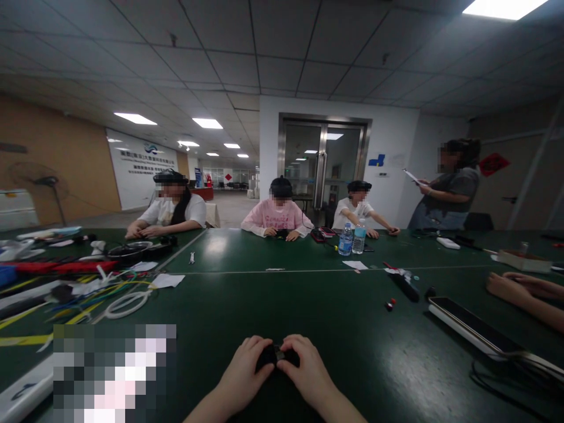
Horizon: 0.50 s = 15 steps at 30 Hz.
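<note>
Both of my hands meet low in the middle of the view, just above the green tabletop. Between them is a small black object with a greyish, metallic-looking middle; its exact kind is too small and dark to make out. My left hand pinches its left end between thumb and fingers. My right hand grips the right end in the same way. The fingers cover much of the object's ends.
Cables, papers and tools crowd the left. At right lie a phone-like slab, a black bar and small red-black pieces. Water bottles stand farther back. Several people sit around; another person's hands rest at right.
</note>
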{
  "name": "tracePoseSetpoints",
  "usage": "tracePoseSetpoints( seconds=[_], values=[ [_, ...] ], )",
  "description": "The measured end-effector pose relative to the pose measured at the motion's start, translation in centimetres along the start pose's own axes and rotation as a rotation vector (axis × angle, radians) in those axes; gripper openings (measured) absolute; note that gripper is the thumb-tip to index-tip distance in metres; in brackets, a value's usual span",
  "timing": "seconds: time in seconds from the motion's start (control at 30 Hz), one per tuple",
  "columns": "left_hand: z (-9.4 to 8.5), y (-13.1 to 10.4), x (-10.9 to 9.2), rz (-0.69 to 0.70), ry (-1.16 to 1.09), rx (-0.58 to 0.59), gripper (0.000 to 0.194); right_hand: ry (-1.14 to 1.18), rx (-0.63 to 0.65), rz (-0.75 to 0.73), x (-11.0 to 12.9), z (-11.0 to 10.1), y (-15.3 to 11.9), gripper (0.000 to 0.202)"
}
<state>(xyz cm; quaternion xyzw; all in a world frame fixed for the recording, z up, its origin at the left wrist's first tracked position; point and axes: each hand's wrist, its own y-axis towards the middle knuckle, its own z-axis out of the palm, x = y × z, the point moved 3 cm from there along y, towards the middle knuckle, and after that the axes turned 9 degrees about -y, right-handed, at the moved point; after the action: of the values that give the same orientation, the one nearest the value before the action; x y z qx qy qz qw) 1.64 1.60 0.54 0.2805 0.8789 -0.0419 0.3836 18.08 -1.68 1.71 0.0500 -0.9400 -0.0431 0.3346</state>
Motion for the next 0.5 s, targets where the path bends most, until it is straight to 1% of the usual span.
tracePoseSetpoints(
  seconds=[0.23, 0.37, 0.5],
  values=[
    [0.42, 0.26, 0.52, 0.022, 0.001, -0.011, 0.04, -0.012, -0.039, -0.008, 0.17, 0.12, 0.05, 0.013],
    [0.47, 0.28, 0.71, 0.017, 0.011, -0.003, 0.039, -0.004, -0.029, -0.004, 0.25, 0.05, -0.04, 0.014],
    [0.47, 0.32, 0.9, 0.02, 0.004, -0.015, 0.04, -0.001, -0.03, 0.0, 0.13, 0.07, -0.04, 0.021]
  ],
)
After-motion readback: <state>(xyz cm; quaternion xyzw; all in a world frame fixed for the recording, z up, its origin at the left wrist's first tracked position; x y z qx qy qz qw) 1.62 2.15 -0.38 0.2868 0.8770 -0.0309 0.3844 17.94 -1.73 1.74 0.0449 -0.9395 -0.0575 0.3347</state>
